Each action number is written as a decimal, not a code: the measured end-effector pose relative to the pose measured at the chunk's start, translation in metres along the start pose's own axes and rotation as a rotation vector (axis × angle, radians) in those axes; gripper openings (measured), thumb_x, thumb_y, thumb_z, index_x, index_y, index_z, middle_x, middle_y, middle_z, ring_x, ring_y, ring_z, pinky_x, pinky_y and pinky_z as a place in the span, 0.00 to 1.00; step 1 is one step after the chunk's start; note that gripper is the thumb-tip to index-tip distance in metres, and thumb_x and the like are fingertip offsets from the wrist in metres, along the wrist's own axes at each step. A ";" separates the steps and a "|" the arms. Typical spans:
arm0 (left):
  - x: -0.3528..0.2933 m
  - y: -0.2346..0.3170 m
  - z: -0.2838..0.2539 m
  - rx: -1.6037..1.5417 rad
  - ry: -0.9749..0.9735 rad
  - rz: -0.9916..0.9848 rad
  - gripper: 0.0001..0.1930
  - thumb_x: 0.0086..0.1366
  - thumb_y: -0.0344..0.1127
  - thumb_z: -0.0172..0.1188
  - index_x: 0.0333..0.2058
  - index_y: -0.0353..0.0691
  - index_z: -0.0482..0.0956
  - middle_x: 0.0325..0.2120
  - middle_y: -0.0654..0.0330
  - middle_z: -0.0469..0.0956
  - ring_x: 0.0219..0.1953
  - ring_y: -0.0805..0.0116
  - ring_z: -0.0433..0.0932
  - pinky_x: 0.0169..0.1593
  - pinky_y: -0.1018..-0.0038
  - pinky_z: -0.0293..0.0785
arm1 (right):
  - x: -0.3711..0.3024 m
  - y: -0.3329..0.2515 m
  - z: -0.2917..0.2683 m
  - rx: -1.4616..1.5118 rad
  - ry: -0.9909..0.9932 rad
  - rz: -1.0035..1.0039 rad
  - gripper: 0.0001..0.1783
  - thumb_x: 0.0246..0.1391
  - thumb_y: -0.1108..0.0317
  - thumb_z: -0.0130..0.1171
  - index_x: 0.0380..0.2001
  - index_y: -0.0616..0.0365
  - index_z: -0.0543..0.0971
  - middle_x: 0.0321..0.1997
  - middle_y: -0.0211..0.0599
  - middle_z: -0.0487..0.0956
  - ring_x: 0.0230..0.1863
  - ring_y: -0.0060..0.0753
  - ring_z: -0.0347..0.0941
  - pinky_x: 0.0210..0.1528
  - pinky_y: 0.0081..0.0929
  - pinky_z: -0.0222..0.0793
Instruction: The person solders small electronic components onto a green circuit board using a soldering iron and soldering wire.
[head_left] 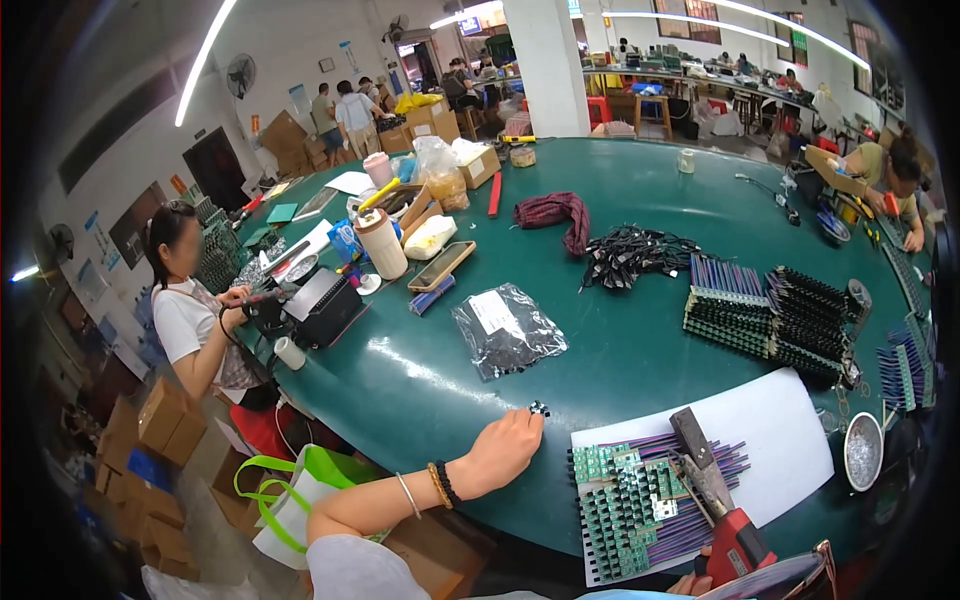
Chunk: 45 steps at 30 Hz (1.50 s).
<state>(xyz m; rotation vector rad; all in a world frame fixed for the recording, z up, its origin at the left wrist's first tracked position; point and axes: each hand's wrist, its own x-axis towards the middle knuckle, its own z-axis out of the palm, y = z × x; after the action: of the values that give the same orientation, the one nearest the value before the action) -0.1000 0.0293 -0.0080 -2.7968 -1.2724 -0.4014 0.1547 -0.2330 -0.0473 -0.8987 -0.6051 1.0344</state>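
My left hand [503,455] is raised over the green table, its fingers pinched on a small dark component [540,408] with light spots. At the lower edge, my right hand [690,583] shows only a few fingers, wrapped at the base of a red-handled tool [738,545]. That tool has a grey metal front and a dark block at its end; its exact kind I cannot make out. Beneath it lie rows of small green circuit boards [615,510] with black parts and purple wires [690,535], resting on a white sheet [790,430].
A clear bag of black parts [508,332] lies ahead of my left hand. Farther off are a heap of black cables [640,258] and stacked wired boards [775,315]. A metal bowl [863,452] stands at right. One co-worker [190,300] sits at left, another [890,185] at far right.
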 end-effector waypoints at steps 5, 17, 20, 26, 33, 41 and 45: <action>-0.003 0.006 -0.015 -0.075 0.165 0.086 0.06 0.55 0.23 0.58 0.33 0.33 0.72 0.27 0.52 0.71 0.31 0.54 0.76 0.35 0.64 0.77 | -0.001 -0.004 0.000 -0.052 0.037 0.100 0.24 0.65 0.75 0.52 0.61 0.65 0.61 0.19 0.35 0.67 0.17 0.29 0.63 0.25 0.29 0.66; -0.006 0.139 -0.026 -0.899 0.366 0.594 0.18 0.51 0.25 0.63 0.43 0.26 0.78 0.38 0.50 0.78 0.36 0.56 0.81 0.39 0.68 0.80 | 0.031 -0.025 0.056 -0.214 0.120 0.071 0.07 0.56 0.82 0.59 0.40 0.68 0.76 0.25 0.33 0.77 0.21 0.22 0.71 0.24 0.19 0.68; -0.007 0.144 -0.019 -0.955 0.344 0.631 0.17 0.52 0.26 0.63 0.42 0.26 0.78 0.39 0.49 0.78 0.36 0.56 0.81 0.39 0.67 0.79 | 0.032 -0.032 0.065 -0.217 0.200 0.055 0.09 0.56 0.81 0.60 0.41 0.67 0.76 0.26 0.32 0.77 0.21 0.20 0.70 0.24 0.18 0.67; -0.012 0.156 -0.020 -0.903 0.249 0.580 0.17 0.51 0.26 0.62 0.41 0.25 0.78 0.37 0.50 0.78 0.36 0.56 0.81 0.39 0.68 0.79 | 0.017 -0.024 0.046 -0.223 0.284 0.146 0.09 0.53 0.81 0.64 0.38 0.64 0.78 0.27 0.31 0.78 0.23 0.20 0.72 0.26 0.20 0.69; 0.006 0.144 -0.034 -0.771 0.043 0.650 0.17 0.47 0.27 0.60 0.37 0.24 0.79 0.33 0.48 0.78 0.32 0.58 0.80 0.35 0.69 0.78 | 0.027 -0.037 0.033 -0.355 0.094 0.189 0.38 0.48 0.85 0.58 0.63 0.66 0.58 0.26 0.35 0.75 0.20 0.21 0.69 0.23 0.18 0.64; 0.022 0.139 -0.023 -0.722 0.033 0.762 0.15 0.48 0.27 0.61 0.36 0.25 0.80 0.29 0.51 0.78 0.28 0.63 0.77 0.30 0.72 0.76 | 0.036 -0.037 0.003 -1.177 -0.498 -0.372 0.35 0.52 0.83 0.53 0.64 0.65 0.56 0.25 0.35 0.75 0.22 0.22 0.69 0.26 0.20 0.66; 0.050 0.129 -0.013 -0.666 0.051 0.325 0.11 0.46 0.21 0.67 0.30 0.37 0.78 0.21 0.60 0.74 0.22 0.64 0.74 0.24 0.73 0.70 | 0.028 -0.024 -0.017 -0.576 -0.326 -0.200 0.37 0.58 0.62 0.59 0.63 0.68 0.55 0.19 0.31 0.72 0.19 0.24 0.69 0.26 0.24 0.70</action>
<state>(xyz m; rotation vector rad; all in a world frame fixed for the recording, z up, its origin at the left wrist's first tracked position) 0.0248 -0.0208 0.0256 -3.4066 -0.7362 -1.0233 0.1911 -0.2187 -0.0351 -1.1448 -1.2840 0.8386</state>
